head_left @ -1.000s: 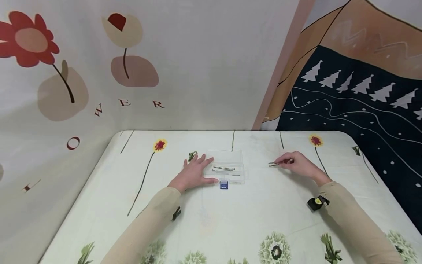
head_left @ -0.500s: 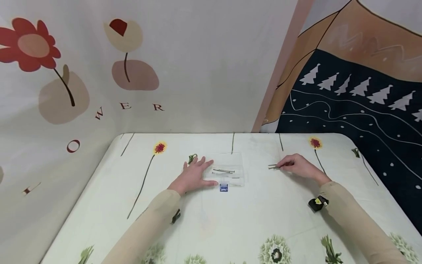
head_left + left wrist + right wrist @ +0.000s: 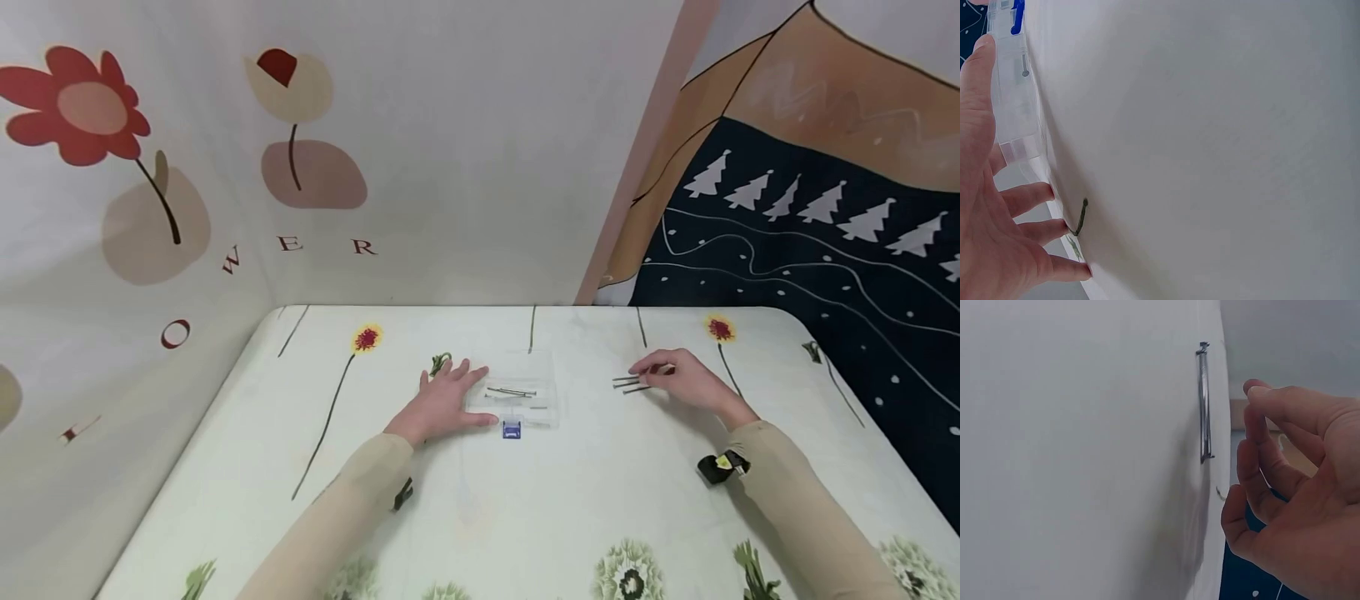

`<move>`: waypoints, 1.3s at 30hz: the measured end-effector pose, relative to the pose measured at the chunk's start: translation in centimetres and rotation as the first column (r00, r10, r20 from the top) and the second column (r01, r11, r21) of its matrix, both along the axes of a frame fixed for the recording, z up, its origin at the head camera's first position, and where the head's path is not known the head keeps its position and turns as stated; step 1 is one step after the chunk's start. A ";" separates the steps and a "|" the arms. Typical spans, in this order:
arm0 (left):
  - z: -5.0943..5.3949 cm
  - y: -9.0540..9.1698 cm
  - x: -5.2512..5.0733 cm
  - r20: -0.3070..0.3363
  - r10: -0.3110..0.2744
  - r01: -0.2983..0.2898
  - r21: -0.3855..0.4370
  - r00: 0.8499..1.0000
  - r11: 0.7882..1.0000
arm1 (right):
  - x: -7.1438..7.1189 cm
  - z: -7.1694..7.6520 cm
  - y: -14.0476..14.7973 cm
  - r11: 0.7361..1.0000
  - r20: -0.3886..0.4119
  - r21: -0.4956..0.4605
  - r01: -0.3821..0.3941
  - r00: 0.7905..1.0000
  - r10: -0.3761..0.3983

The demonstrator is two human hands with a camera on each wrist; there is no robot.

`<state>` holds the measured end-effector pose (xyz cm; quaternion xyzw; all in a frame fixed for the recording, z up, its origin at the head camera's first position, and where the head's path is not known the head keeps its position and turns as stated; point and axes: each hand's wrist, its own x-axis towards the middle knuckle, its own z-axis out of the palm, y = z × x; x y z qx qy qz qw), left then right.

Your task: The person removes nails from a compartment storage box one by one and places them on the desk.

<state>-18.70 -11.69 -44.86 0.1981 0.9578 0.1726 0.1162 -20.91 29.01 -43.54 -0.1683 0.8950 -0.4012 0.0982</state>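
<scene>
My left hand (image 3: 442, 404) rests with spread fingers at the left end of a clear plastic box (image 3: 551, 412); its thumb lies along the front side. The box stands with its lid (image 3: 532, 362) laid back and a blue latch (image 3: 512, 429) at the front. Several thin metal nails (image 3: 512, 392) lie inside. To the right of the box, a few loose nails (image 3: 1204, 403) lie together on the tabletop. My right hand (image 3: 686, 379) is just beside them. The right wrist view shows its loosely bent fingers apart from the nails, with nothing visible between them.
A white flower-print cloth (image 3: 480, 517) covers the table. Behind stands a pale printed wall hanging (image 3: 465, 167), with a dark tree-patterned cloth (image 3: 787, 242) at the right. A black wrist device (image 3: 720, 467) sits at my right sleeve.
My right hand has let go of the nails it held, and they now lie spread slightly apart on the cloth. The left hand stays at the box.
</scene>
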 end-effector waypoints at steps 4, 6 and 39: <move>0.3 0.0 -0.2 -0.012 0.000 0.000 0.000 1.000 1.000 | -0.1 0.2 -0.4 0.999 -0.013 -0.043 -0.003 1.000 0.003; 0.3 0.0 -0.3 -0.006 -0.003 0.003 0.002 1.000 1.000 | 0.0 0.1 -0.8 0.998 -0.012 -0.066 -0.015 1.000 0.014; 0.2 0.0 -0.1 0.000 -0.007 0.007 -0.006 1.000 1.000 | -0.9 -0.6 -10.9 0.964 0.030 -0.212 -0.161 0.985 0.171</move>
